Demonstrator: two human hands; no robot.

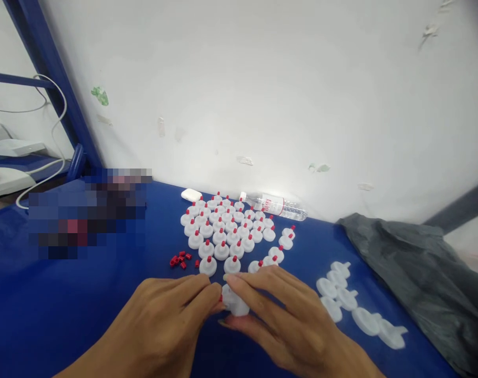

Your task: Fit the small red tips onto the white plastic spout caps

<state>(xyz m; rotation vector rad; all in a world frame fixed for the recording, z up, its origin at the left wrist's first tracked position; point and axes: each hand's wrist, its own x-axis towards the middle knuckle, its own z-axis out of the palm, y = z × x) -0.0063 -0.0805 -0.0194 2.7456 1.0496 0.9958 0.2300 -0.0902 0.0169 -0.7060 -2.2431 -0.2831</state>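
Observation:
Both my hands meet over one white plastic cap (235,303) low in the middle of the blue table (65,304). My right hand (286,315) wraps its fingers round the cap from the right. My left hand (172,315) pinches a small red tip (220,299) against the cap's left side. Just beyond my fingers, several white caps with red tips (227,231) stand in rows. A small heap of loose red tips (179,260) lies left of those rows.
Several plain white caps (349,302) lie to the right. A grey plastic bag (420,273) covers the table's right side. A clear water bottle (278,206) and a small white case (191,195) lie by the white wall. A pixelated area sits at the far left.

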